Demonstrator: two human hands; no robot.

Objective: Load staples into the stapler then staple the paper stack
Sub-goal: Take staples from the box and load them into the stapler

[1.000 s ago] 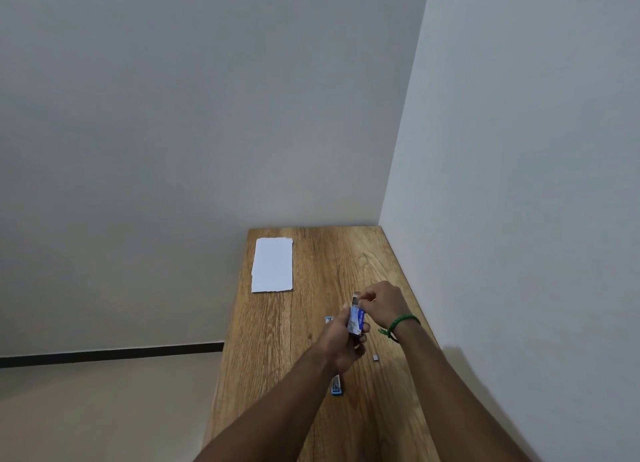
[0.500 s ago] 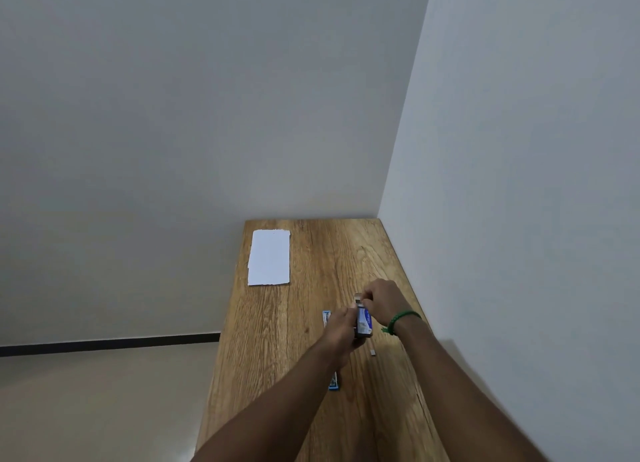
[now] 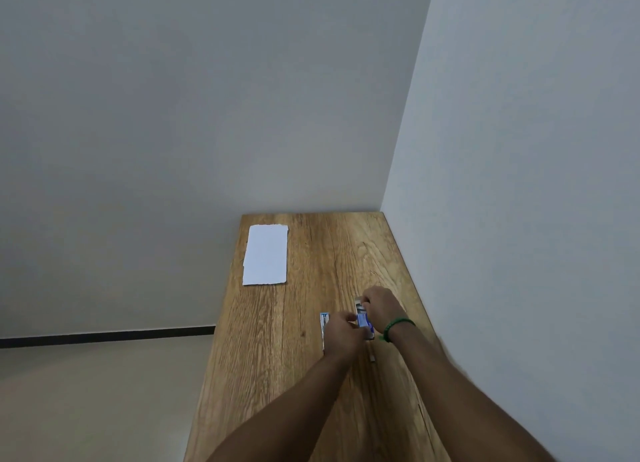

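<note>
Leaves paper stack (image 3: 266,255) flat at far left of table (image 3: 346,247), untouched. Grips, in left hand (image 3: 341,330), blue stapler (image 3: 363,321), now lower and flatter than a second ago; pinches its metal end with right hand (image 3: 380,307). Suggests loading still under way. Cannot read any print on the stapler.

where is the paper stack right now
In the head view the paper stack lies flat at the far left corner of the wooden table, well beyond the left hand and right hand.
</note>
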